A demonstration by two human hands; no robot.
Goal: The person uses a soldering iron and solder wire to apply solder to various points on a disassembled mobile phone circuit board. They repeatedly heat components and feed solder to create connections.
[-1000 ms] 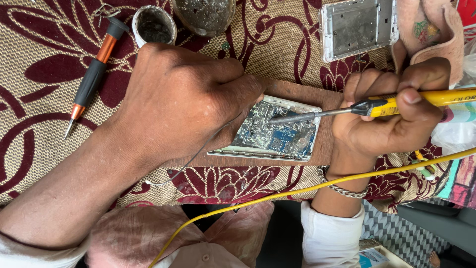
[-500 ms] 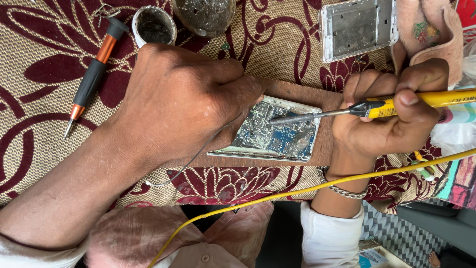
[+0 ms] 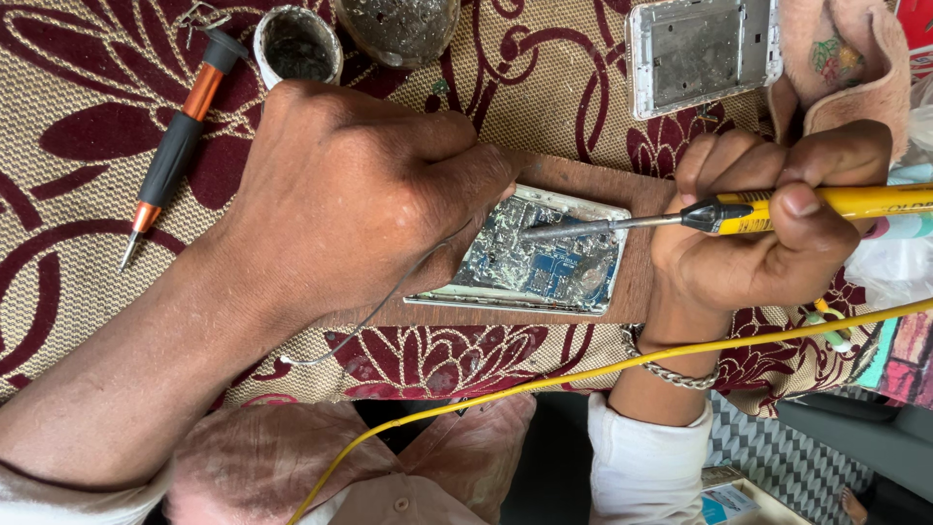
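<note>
The left hand (image 3: 360, 194) lay knuckles-up, fingers curled, pressing the opened phone (image 3: 539, 258) onto the wooden board (image 3: 637, 282). The right hand (image 3: 768, 243) gripped a yellow soldering iron (image 3: 777, 206) in a fist, tip on the phone.

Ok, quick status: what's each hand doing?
Right hand grips yellow soldering iron, tip on circuit board. Left hand steadies board, feeding solder wire. Nothing blocking.

left hand (image 3: 355, 194): palm down, fingers curled under (knuckles up)
right hand (image 3: 768, 243): fingers clenched, thumb pressed on top
</note>
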